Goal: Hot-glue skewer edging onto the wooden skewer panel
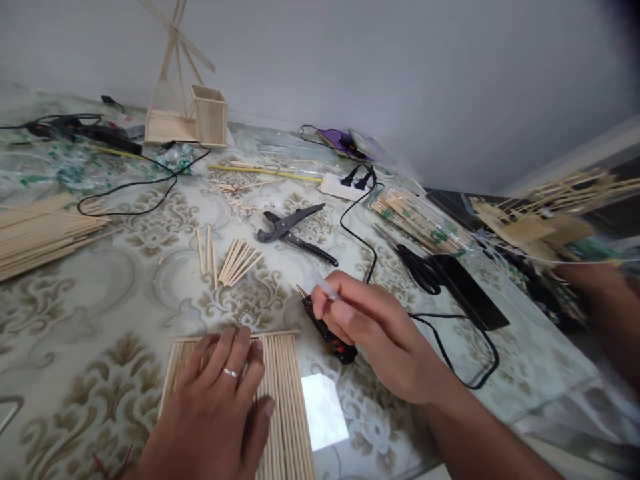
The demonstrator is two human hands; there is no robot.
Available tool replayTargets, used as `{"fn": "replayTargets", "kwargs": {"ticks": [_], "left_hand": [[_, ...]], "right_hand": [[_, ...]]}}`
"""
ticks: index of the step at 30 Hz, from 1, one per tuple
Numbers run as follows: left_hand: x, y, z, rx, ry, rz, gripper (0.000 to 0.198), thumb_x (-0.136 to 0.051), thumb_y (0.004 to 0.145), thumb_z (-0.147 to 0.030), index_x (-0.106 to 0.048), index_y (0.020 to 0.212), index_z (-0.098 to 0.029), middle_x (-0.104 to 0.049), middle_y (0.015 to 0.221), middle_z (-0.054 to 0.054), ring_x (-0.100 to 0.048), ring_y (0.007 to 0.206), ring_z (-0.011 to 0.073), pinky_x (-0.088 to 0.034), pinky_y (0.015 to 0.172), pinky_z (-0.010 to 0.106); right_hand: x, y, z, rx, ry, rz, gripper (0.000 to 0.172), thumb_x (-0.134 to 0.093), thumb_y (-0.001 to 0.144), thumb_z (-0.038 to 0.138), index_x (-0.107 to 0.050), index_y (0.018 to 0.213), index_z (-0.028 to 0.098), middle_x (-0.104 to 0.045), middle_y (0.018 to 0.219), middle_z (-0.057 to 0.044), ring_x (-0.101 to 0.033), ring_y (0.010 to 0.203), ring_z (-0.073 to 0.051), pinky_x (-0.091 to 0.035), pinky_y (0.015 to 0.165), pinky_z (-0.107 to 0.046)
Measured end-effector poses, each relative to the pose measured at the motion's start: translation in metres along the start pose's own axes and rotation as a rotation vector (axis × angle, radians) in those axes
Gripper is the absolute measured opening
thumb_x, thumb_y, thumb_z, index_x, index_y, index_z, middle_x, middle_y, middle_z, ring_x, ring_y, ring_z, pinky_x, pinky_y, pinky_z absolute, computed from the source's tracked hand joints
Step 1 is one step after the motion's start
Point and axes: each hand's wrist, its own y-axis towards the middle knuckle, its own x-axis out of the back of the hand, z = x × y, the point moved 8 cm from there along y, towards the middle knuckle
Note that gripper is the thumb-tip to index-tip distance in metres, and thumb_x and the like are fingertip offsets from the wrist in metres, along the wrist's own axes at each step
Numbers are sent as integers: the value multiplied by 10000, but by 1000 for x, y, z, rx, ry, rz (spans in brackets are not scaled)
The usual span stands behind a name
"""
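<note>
My left hand [220, 393] lies flat, fingers spread, on a panel of wooden sticks [287, 400] set side by side at the table's near edge; a ring is on one finger. My right hand [380, 333] is closed round a black glue gun [327, 330], nozzle pointing left and up, just right of the panel's top corner. Its black cord [450, 353] loops away to the right. A short fan of cut sticks [237, 261] lies beyond the panel, with black cutting pliers [293, 230] further back.
Long sticks [40, 233] are piled at the left edge. A stick windmill model [185, 107] stands at the back, near a white power strip [343, 187]. Bagged sticks [420, 217], black scissors [423, 270] and another person's arm [610, 313] are at the right.
</note>
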Motion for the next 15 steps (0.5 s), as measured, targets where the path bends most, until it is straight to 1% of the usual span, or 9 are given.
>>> {"fn": "replayTargets", "kwargs": {"ticks": [3, 7, 11, 15], "left_hand": [[-3, -1, 1, -31, 25, 27, 368, -562, 972, -316, -649, 1280, -134, -721, 1343, 177, -621, 1250, 354, -410, 1084, 526], [-4, -3, 1, -35, 45, 40, 380, -554, 966, -318, -645, 1287, -135, -720, 1352, 178, -614, 1268, 356, -416, 1081, 526], [0, -2, 0, -27, 37, 16, 356, -544, 966, -309, -658, 1260, -143, -731, 1335, 170, -635, 1240, 346, -445, 1061, 514], [-1, -1, 0, -30, 49, 23, 365, -539, 973, -316, -660, 1267, -137, -735, 1332, 171, -634, 1245, 345, -438, 1064, 515]], "right_hand": [[-1, -1, 1, 15, 45, 4, 374, -432, 1117, 530, -494, 866, 261, -351, 646, 69, -298, 558, -144, -247, 514, -342], [-3, -1, 3, 27, 97, 14, 423, -406, 1118, 545, -370, 808, 259, -349, 679, 62, -278, 581, -147, -244, 541, -358], [-3, -2, -1, 14, 127, -14, 429, -408, 1107, 552, -335, 797, 265, -321, 674, 61, -253, 582, -157, -222, 545, -365], [-4, -6, -9, 5, 191, -56, 389, -406, 1109, 496, -326, 803, 271, -304, 698, 58, -242, 600, -166, -214, 552, -367]]}}
